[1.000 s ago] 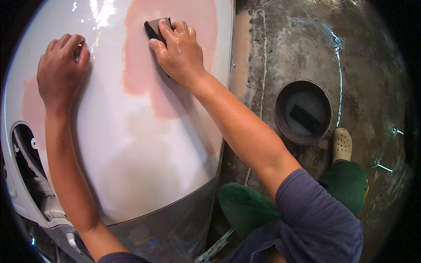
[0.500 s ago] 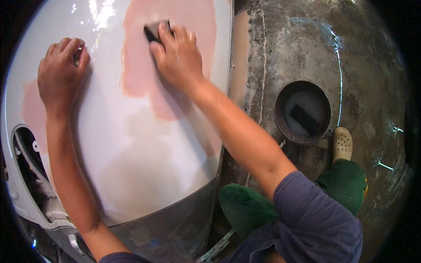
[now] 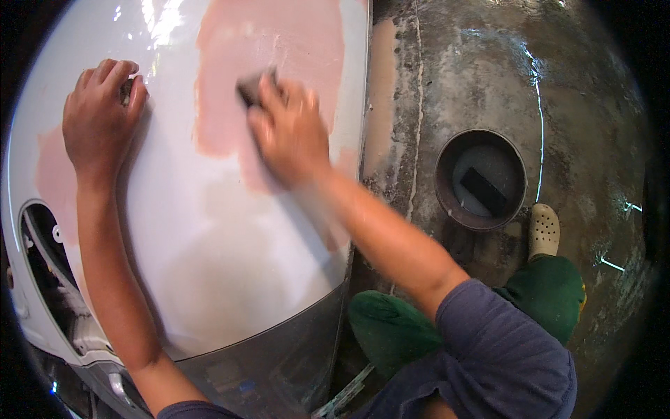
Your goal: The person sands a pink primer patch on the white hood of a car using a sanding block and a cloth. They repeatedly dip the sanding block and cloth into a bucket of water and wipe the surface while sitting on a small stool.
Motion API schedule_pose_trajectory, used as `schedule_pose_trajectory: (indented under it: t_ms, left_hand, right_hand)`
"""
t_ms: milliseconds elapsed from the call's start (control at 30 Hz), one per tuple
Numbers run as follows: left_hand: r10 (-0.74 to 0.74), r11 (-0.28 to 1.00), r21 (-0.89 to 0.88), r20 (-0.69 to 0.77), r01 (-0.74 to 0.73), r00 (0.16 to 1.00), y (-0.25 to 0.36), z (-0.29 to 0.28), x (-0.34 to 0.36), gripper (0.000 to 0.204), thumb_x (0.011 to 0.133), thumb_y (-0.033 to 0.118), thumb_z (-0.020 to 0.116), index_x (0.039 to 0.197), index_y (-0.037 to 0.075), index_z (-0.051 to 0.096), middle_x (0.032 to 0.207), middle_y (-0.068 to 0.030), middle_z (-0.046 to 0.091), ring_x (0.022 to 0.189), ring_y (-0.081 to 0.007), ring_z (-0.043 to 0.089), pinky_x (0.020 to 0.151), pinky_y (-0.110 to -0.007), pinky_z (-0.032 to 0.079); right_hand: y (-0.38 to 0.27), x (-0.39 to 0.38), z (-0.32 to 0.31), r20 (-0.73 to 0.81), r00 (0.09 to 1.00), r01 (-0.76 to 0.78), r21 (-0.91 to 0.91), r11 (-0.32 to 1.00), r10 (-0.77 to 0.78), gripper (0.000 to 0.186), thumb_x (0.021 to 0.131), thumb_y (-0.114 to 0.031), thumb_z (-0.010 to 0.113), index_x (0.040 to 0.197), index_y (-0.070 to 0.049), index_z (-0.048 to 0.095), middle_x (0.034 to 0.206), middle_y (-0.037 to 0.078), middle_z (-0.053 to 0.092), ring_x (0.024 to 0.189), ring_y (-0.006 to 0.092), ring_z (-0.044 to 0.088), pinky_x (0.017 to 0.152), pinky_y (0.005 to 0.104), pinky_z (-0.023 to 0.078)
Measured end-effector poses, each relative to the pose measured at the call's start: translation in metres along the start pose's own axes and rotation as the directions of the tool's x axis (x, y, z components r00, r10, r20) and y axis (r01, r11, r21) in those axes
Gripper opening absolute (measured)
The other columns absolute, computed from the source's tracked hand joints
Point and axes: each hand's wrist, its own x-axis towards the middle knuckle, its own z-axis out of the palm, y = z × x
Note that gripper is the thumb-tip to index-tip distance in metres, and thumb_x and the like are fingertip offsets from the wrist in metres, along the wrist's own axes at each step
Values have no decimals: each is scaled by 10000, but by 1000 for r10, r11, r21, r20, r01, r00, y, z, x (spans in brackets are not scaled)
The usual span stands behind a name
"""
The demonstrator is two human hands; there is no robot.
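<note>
My right hand [image 3: 293,126], a little blurred by motion, is closed round a dark sanding block [image 3: 251,89]. The block lies on a pink filler patch [image 3: 230,52] on the white car panel [image 3: 174,230]. Over to the left, my left hand [image 3: 98,119] rests on the bare white paint with its fingers curled. Something small, dark and crumpled [image 3: 127,92] shows between its thumb and forefinger; I cannot make out what it is. Another pink patch [image 3: 56,171] lies beside my left forearm.
On the wet concrete floor [image 3: 600,140] to the right stands a round bucket [image 3: 440,174] of cloudy water with a dark rectangular block [image 3: 484,192] in it. My foot in a beige clog [image 3: 544,230] is close by. An oval opening [image 3: 52,272] cuts the panel at lower left.
My right hand and the sanding block have moved down the pink patch toward me and slightly right. My left hand has barely shifted.
</note>
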Motion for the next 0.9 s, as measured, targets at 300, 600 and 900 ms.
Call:
schedule_pose_trajectory:
  t_ms: [300, 600, 900]
  left_hand:
    - [-40, 989, 126, -233, 72, 972, -7, 1, -3, 514, 959, 455, 750, 1431, 282, 639, 1345, -50, 679, 1277, -259, 637, 1061, -457, 516]
    - [-467, 883, -152, -190, 444, 863, 100, 8, -37, 573, 904, 394, 778, 1435, 228, 640, 1393, -105, 636, 1378, -326, 535, 1179, -529, 399]
    - [-145, 598, -754, 233, 273, 962, 384, 103, 29, 527, 766, 178, 834, 1278, 187, 708, 1349, -128, 598, 1236, -365, 573, 1074, -522, 470]
  right_hand:
    - [30, 13, -6, -14, 999, 31, -50, 998, -32, 625, 944, -266, 719, 1505, -47, 547, 1358, 222, 588, 1151, 453, 566, 972, 524, 512]
    - [140, 38, -113, -277, 870, -327, 293, 899, 407, 526, 1049, -304, 654, 1472, 5, 596, 1328, 233, 619, 1217, 362, 619, 1059, 426, 487]
    - [230, 32, -239, -454, 782, -416, 132, 900, 428, 538, 1086, -319, 616, 1483, 40, 565, 1358, 230, 608, 1250, 320, 628, 1083, 405, 472]
